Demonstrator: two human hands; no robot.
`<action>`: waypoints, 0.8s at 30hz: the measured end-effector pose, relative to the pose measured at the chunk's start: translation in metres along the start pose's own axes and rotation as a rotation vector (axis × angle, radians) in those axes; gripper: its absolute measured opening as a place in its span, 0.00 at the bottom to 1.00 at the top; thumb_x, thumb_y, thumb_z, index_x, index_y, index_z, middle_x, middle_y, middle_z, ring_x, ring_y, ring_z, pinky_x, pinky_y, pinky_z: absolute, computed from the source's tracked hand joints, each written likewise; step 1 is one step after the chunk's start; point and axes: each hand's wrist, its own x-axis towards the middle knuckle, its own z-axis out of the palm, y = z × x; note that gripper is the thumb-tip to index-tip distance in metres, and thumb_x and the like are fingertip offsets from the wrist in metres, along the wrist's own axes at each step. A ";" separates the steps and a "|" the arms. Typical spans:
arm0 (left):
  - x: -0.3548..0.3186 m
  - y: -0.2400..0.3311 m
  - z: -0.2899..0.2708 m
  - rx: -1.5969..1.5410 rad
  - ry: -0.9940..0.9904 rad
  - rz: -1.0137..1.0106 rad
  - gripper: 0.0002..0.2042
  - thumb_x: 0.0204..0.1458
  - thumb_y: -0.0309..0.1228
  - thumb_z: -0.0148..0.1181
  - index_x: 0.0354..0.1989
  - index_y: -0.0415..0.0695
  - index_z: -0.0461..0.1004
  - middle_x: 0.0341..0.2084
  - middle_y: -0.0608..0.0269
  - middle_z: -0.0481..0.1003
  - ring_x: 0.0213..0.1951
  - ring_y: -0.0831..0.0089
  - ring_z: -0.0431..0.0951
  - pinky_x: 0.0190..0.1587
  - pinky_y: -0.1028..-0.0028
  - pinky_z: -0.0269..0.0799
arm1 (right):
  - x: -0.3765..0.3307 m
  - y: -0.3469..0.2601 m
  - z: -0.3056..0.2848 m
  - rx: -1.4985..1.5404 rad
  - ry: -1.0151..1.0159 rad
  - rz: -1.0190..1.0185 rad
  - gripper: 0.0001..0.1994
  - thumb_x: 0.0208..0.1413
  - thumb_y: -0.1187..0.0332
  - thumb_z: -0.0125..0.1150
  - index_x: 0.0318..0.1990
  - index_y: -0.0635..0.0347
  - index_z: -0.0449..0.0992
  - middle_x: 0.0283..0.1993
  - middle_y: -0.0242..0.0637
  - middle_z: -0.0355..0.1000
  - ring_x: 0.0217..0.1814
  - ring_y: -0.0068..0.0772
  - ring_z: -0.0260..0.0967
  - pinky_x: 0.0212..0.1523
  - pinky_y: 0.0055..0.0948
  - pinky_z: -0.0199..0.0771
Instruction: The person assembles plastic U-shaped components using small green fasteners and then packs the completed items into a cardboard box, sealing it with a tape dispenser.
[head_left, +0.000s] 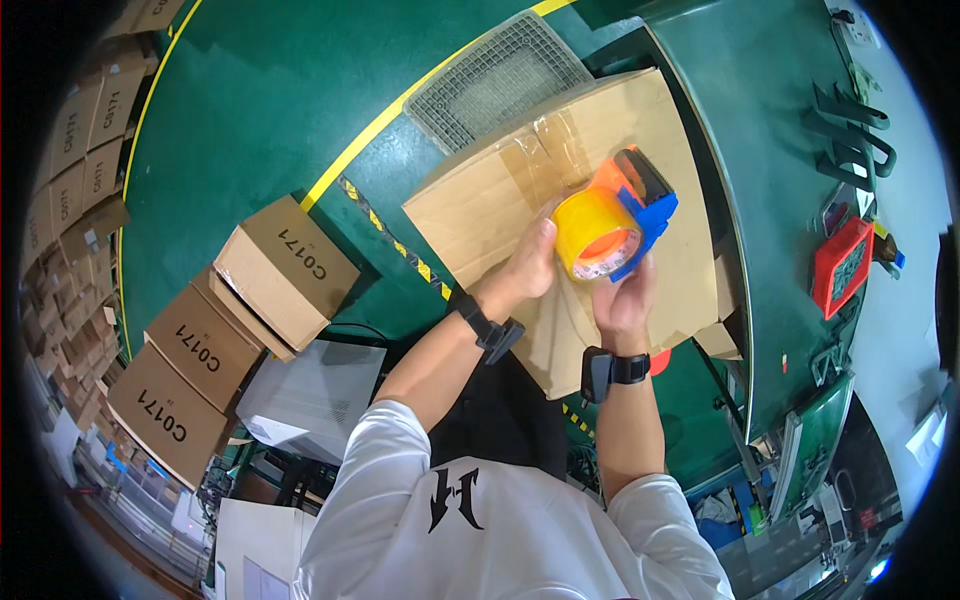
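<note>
A large brown cardboard box lies in front of me, its top seam covered with clear tape. Over it I hold a tape dispenser with an orange and blue frame and a yellow roll of tape. My left hand grips the left side of the roll, thumb on its edge. My right hand holds the dispenser from below. Both wrists carry black bands.
Three smaller brown boxes sit stacked at my left on the green floor, with more along the far left wall. A grey mesh mat lies beyond the big box. A green workbench with a red device stands at right.
</note>
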 end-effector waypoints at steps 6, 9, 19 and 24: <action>0.010 -0.003 0.003 0.176 0.040 0.178 0.32 0.69 0.48 0.20 0.64 0.35 0.63 0.61 0.44 0.67 0.64 0.48 0.65 0.68 0.58 0.56 | 0.006 0.005 0.010 0.004 0.052 -0.038 0.31 0.68 0.53 0.52 0.71 0.60 0.54 0.71 0.42 0.60 0.72 0.42 0.59 0.74 0.46 0.57; 0.008 -0.001 0.000 0.000 0.018 0.036 0.30 0.68 0.45 0.22 0.64 0.36 0.63 0.62 0.44 0.67 0.64 0.47 0.64 0.69 0.55 0.55 | 0.009 -0.008 0.009 -0.063 -0.030 0.006 0.32 0.66 0.54 0.56 0.71 0.59 0.54 0.66 0.41 0.65 0.67 0.43 0.65 0.70 0.47 0.63; 0.012 0.004 0.006 0.909 -0.036 0.217 0.26 0.60 0.36 0.43 0.65 0.37 0.64 0.66 0.46 0.63 0.70 0.53 0.57 0.74 0.57 0.46 | 0.015 -0.064 0.027 -0.145 -0.140 0.177 0.18 0.60 0.61 0.56 0.53 0.63 0.70 0.36 0.34 0.68 0.34 0.29 0.64 0.60 0.38 0.68; 0.007 -0.001 0.017 1.389 -0.256 0.133 0.29 0.59 0.43 0.48 0.65 0.37 0.63 0.69 0.48 0.58 0.74 0.59 0.49 0.76 0.58 0.38 | 0.047 -0.050 0.056 -0.453 0.079 -0.213 0.31 0.54 0.65 0.66 0.62 0.73 0.66 0.46 0.41 0.76 0.45 0.33 0.75 0.52 0.35 0.76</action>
